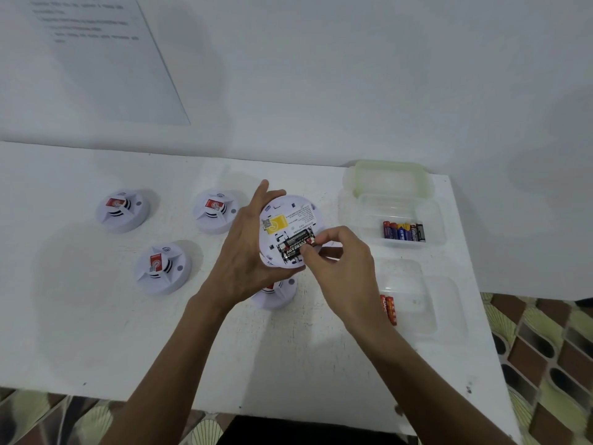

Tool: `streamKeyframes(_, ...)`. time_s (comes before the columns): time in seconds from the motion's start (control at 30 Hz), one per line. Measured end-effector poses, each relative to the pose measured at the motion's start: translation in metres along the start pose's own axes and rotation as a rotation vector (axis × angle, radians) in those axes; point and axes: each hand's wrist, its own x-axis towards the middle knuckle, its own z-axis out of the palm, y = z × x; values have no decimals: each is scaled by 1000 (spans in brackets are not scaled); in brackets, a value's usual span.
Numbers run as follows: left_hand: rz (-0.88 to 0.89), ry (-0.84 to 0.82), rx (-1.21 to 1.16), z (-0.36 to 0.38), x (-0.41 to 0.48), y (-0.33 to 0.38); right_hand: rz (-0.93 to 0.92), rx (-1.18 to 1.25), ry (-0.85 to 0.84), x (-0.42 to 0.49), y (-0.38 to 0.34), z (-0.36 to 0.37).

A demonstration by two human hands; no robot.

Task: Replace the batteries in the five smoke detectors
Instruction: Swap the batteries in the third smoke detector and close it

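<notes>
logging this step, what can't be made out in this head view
Head view:
- fifth detector: mostly hidden under the left hand and held detector.
- black batteries: right ends covered by the right hand.
- orange batteries: partly behind that hand's wrist, count unclear.
- wall sheet: print blurred, top cut off by the frame edge.
</notes>
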Motion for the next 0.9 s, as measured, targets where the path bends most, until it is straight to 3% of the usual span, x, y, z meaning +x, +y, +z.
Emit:
streamKeyframes(0.4, 23, 24, 88, 7, -3, 8, -153, -85, 110, -17, 2, -6)
streamKeyframes(0.73, -6, 16, -50, 16, -2, 16, -144, 275, 210, -16, 5, -44)
streamKeyframes(0.8, -14, 6, -51, 20, -5, 14, -128, 239, 167, -11, 15, -72)
streamKeyframes(0.9, -47, -3, -91, 25, -7, 16, -58, -35, 12, -7, 42, -114)
